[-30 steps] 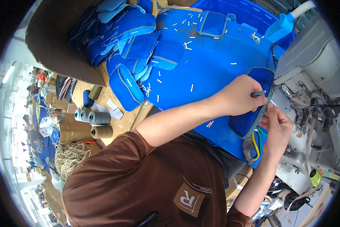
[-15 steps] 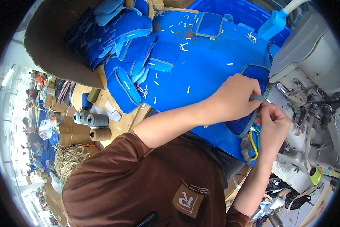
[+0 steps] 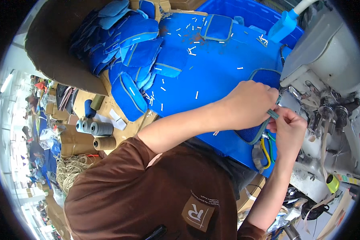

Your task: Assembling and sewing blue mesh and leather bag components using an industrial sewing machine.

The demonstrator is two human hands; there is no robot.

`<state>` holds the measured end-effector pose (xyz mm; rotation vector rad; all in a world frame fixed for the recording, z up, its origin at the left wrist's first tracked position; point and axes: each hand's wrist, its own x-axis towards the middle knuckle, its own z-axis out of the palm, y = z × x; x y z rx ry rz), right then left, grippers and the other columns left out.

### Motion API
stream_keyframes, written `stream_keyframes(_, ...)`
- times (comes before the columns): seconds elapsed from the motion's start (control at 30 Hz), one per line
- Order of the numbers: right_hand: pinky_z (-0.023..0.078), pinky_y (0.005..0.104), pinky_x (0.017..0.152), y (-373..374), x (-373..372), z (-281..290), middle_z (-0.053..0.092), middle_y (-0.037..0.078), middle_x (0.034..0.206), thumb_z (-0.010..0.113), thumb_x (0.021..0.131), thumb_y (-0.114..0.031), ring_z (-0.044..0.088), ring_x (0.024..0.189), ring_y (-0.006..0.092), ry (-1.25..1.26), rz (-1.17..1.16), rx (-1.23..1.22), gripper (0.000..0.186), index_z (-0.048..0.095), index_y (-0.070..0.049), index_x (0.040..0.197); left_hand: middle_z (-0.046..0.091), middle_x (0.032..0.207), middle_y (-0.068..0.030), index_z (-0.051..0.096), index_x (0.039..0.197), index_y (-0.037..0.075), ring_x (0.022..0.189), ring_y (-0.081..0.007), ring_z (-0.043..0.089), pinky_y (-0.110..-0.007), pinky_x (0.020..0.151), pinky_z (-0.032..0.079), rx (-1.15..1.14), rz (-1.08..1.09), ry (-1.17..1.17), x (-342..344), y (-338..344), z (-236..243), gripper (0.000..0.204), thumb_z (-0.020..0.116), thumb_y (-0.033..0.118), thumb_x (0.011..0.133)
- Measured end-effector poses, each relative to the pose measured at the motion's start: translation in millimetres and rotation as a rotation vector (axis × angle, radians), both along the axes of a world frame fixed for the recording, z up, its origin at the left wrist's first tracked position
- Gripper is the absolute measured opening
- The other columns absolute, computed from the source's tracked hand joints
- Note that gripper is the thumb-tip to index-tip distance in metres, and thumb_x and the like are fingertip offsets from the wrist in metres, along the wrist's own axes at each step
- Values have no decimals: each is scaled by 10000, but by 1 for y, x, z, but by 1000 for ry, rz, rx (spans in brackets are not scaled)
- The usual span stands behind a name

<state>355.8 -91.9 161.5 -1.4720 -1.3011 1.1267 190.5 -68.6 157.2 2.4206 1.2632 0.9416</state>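
Note:
My left hand (image 3: 255,103) is closed on a narrow grey-green binding strip (image 3: 273,113) over the right edge of a dark blue mesh piece (image 3: 265,75) with grey-green trim, lying on the blue work surface (image 3: 204,80). My right hand (image 3: 288,128) pinches the same strip at that edge, just right of and below my left hand; its other fingers are curled, and its fingertips are partly hidden. A yellow and green handled tool (image 3: 264,154) lies below my hands. The metal parts of a sewing machine (image 3: 328,112) stand immediately right of them.
A heap of blue fabric pieces (image 3: 136,52) lies back left beside brown cardboard (image 3: 48,40), with thread cones (image 3: 102,129) below it. A single trimmed piece (image 3: 216,28), small white tags (image 3: 197,95), a blue crate (image 3: 248,10) and a blue-headed arm (image 3: 283,25) are at the back.
My left fingers have shifted along the strip, which now slants down toward my right thumb rather than lying nearly level. The whole view has shifted slightly.

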Motion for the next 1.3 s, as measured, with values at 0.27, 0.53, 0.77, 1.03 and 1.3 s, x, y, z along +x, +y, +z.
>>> stream_keyframes(0.27,463,204,497,-4,-4,-1,646,24,654,670,937,-111,587,529,69,-32,-21,16,185,715,51,859,683,677,-66,687,814,-5,613,-90,585,-281,565,462,-514,1,-415,-12,12,-2,163,658,132,897)
stream_keyframes(0.53,453,206,489,-5,-5,1,640,35,655,661,945,-102,568,517,69,-3,-22,-12,182,716,65,898,658,649,-25,695,787,12,581,-70,530,-271,529,413,-643,-65,-509,-11,11,-5,174,706,151,889)
stream_keyframes(0.77,448,205,515,-11,-10,-8,630,13,661,654,950,-90,559,555,56,-58,-66,66,157,725,50,942,662,657,-33,702,800,9,588,-73,536,-267,542,420,-752,-48,-531,-8,9,-4,178,716,165,885)
stream_keyframes(1.03,442,203,595,-18,-8,-18,642,-4,743,655,958,-103,558,652,51,-1,-44,140,158,724,22,1027,642,652,-144,669,780,-25,583,-190,610,-347,549,462,-452,71,-391,0,-4,-5,217,738,173,837)
stream_keyframes(1.3,462,217,570,-12,-6,-14,649,21,718,642,973,-156,598,625,77,113,-83,71,202,720,25,932,644,660,-158,669,787,-31,575,-203,613,-350,557,474,-431,69,-387,-2,-2,-8,204,733,160,822)
